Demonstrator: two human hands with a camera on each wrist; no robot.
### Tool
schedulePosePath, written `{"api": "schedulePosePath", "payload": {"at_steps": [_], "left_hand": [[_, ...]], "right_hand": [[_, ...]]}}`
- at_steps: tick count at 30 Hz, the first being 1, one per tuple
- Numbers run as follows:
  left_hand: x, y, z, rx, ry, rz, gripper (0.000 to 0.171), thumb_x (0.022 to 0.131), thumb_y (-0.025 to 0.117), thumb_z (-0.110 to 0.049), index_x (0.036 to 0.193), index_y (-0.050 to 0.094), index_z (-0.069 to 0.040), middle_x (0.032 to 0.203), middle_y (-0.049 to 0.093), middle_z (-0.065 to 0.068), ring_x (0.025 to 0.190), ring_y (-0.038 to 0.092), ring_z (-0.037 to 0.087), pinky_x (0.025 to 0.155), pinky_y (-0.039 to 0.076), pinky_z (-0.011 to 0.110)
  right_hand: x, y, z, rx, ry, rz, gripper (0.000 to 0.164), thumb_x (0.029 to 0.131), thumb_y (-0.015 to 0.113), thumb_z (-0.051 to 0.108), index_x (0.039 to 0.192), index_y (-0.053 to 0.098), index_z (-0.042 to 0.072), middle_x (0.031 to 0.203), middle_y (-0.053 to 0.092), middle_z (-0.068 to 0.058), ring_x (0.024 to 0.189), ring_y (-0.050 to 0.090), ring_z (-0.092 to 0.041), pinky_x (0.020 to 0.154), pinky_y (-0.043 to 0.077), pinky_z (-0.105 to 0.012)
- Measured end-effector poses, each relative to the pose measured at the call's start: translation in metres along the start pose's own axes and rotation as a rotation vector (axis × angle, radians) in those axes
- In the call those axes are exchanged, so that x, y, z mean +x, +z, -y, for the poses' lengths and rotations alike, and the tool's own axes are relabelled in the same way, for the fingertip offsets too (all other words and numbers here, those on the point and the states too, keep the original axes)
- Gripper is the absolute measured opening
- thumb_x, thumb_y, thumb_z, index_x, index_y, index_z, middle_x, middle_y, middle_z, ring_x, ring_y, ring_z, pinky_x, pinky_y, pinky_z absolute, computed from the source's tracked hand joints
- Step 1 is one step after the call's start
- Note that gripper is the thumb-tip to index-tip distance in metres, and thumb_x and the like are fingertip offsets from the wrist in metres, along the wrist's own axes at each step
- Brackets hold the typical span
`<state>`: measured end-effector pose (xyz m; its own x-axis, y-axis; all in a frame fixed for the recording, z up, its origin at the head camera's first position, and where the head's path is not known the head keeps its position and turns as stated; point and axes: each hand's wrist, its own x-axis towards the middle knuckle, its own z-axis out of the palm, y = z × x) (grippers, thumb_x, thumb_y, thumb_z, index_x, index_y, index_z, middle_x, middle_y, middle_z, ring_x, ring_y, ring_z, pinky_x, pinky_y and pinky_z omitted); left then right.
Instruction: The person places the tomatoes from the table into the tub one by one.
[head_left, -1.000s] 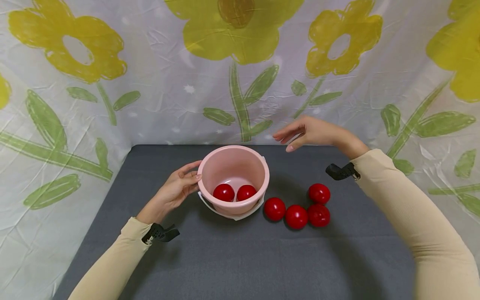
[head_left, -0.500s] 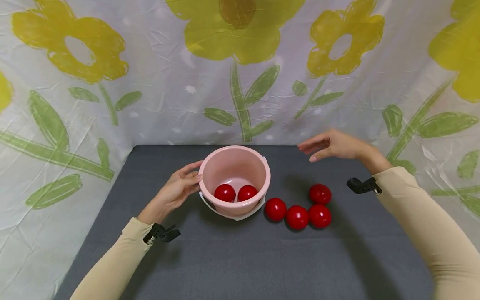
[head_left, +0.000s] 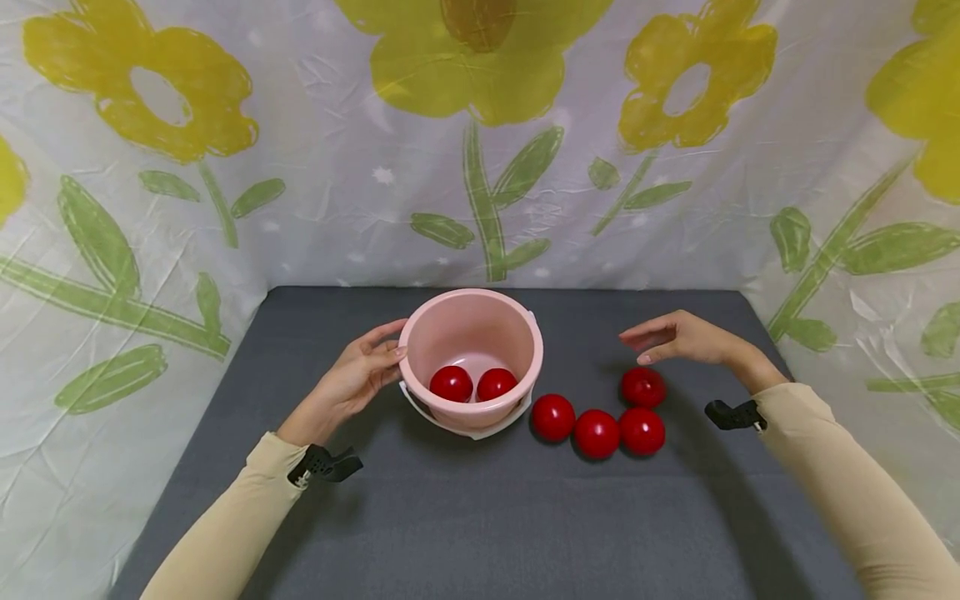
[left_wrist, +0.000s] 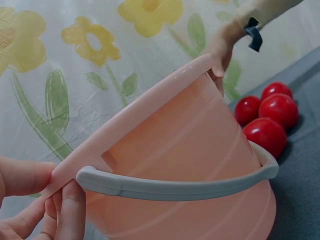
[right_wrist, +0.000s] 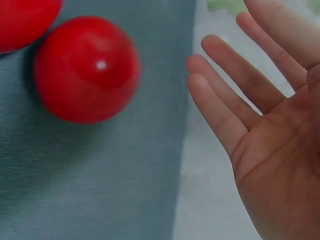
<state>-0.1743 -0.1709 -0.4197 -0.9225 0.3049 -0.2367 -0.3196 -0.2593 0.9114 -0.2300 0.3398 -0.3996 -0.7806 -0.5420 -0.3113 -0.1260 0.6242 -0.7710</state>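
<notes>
A pink bucket [head_left: 471, 312] with a white handle [left_wrist: 180, 190] stands on the table, two red balls [head_left: 451, 383] lying at its bottom. My left hand [head_left: 358, 375] pinches the bucket's rim on its left side, thumb on the outside edge in the left wrist view and fingers below. Over the table to the right, my right hand [head_left: 686, 340] holds nothing. Its fingers [right_wrist: 240, 75] are spread and relaxed, close above and behind the rearmost red ball [head_left: 642, 387]. That ball also shows in the right wrist view, as a shiny red ball [right_wrist: 87, 70] beside the hand.
Three more red balls [head_left: 597, 434] lie in a row right of the bucket, the rightmost one in front of the rearmost ball. A dark grey cloth [head_left: 480, 517] covers the table. Behind it hangs a white curtain [head_left: 330, 225] printed with yellow flowers.
My right hand has moved right, away from the bucket, and down toward the rearmost ball. The left hand keeps its grip on the rim, and the bucket and balls stay in place.
</notes>
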Motion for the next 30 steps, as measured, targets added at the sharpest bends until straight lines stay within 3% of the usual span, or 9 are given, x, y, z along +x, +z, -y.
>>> {"api": "schedulePosePath", "payload": {"at_steps": [8, 11, 16, 19, 24, 30], "left_hand": [[0.001, 0.0, -0.001, 0.006, 0.0, 0.0, 0.064, 0.096, 0.057, 0.003, 0.152, 0.028, -0.004, 0.104, 0.066, 0.002, 0.085, 0.069, 0.007, 0.074, 0.06, 0.019], [0.001, 0.001, -0.001, 0.011, 0.003, -0.002, 0.064, 0.096, 0.057, 0.004, 0.152, 0.028, -0.004, 0.104, 0.066, 0.002, 0.086, 0.069, 0.007, 0.075, 0.06, 0.019], [0.0, 0.001, 0.0, 0.028, 0.015, 0.005, 0.065, 0.096, 0.056, 0.004, 0.153, 0.026, -0.003, 0.104, 0.064, 0.002, 0.089, 0.069, 0.007, 0.075, 0.06, 0.019], [0.0, 0.001, 0.001, 0.034, 0.024, 0.011, 0.065, 0.097, 0.056, 0.003, 0.153, 0.025, -0.002, 0.106, 0.063, 0.003, 0.09, 0.069, 0.007, 0.075, 0.06, 0.019], [0.0, 0.0, 0.001, 0.034, 0.022, 0.014, 0.065, 0.097, 0.056, 0.002, 0.154, 0.024, -0.002, 0.108, 0.063, 0.003, 0.09, 0.069, 0.007, 0.075, 0.06, 0.018], [0.0, 0.0, 0.001, 0.023, 0.018, 0.021, 0.065, 0.097, 0.056, 0.002, 0.154, 0.024, -0.002, 0.109, 0.063, 0.004, 0.09, 0.069, 0.008, 0.076, 0.06, 0.019]], "right_hand": [[-0.001, 0.018, -0.028, 0.006, -0.009, 0.002, 0.057, 0.087, 0.075, 0.022, 0.136, 0.057, -0.002, 0.139, 0.058, -0.022, 0.131, 0.053, -0.042, 0.095, 0.052, -0.019], [-0.001, 0.024, -0.035, -0.016, -0.017, 0.0, 0.055, 0.088, 0.075, 0.022, 0.134, 0.058, -0.002, 0.138, 0.059, -0.022, 0.132, 0.052, -0.043, 0.101, 0.053, -0.032], [-0.001, 0.031, -0.043, -0.044, 0.009, -0.013, 0.054, 0.086, 0.077, 0.027, 0.133, 0.062, 0.004, 0.138, 0.06, -0.018, 0.134, 0.049, -0.042, 0.108, 0.044, -0.056], [-0.001, 0.034, -0.046, -0.038, 0.03, -0.022, 0.054, 0.084, 0.078, 0.027, 0.132, 0.063, 0.008, 0.139, 0.06, -0.017, 0.133, 0.05, -0.04, 0.106, 0.047, -0.046], [-0.002, 0.037, -0.049, -0.009, 0.026, -0.024, 0.054, 0.082, 0.08, 0.024, 0.131, 0.064, 0.006, 0.138, 0.06, -0.02, 0.128, 0.054, -0.037, 0.09, 0.052, -0.022], [-0.003, 0.039, -0.05, 0.0, 0.018, -0.039, 0.054, 0.08, 0.081, 0.023, 0.129, 0.065, 0.007, 0.137, 0.06, -0.021, 0.125, 0.056, -0.037, 0.085, 0.053, -0.02]]}}
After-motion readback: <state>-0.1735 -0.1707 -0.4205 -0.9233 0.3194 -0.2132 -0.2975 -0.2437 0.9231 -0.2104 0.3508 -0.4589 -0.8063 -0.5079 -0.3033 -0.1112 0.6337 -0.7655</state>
